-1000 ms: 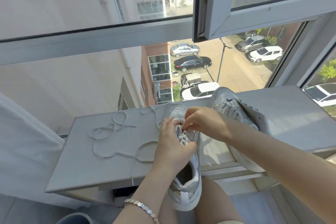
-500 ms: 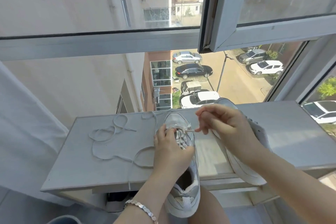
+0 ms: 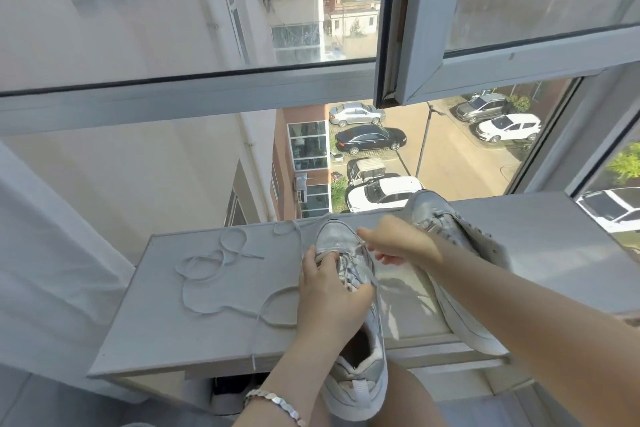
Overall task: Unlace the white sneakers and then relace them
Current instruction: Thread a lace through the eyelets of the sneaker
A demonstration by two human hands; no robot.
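Gripping the near sneaker (image 3: 360,378) with the left grip (image 3: 329,291), curling the fingers over the laced part of the upper just behind the toe. Lying lengthwise on the white desk (image 3: 166,322), pointing its toe at the window and hanging its heel past the near edge, above a bare thigh (image 3: 412,395).

Pinching a lace strand (image 3: 371,267) in the right grip (image 3: 398,246), clenching thumb and fingertips on it just beside the toe, though blurring too much to show exactly which fingers. Running that strand slantwise down to the eyelets by the left thumb.

Trailing a loose lace (image 3: 207,274) in loops over the desk left of the sneaker and passing under the left grip; not showing whether strand and loops are belonging to one lace.

Leaning the second sneaker (image 3: 450,222) on its side just right of the first, turning its sole toward the right, hiding partly behind the right forearm, showing laces threaded through its eyelets.

Wearing a silver bracelet (image 3: 273,402) on the left wrist. Looking out beyond the desk through an open window (image 3: 450,73) onto parked cars (image 3: 370,139) below.
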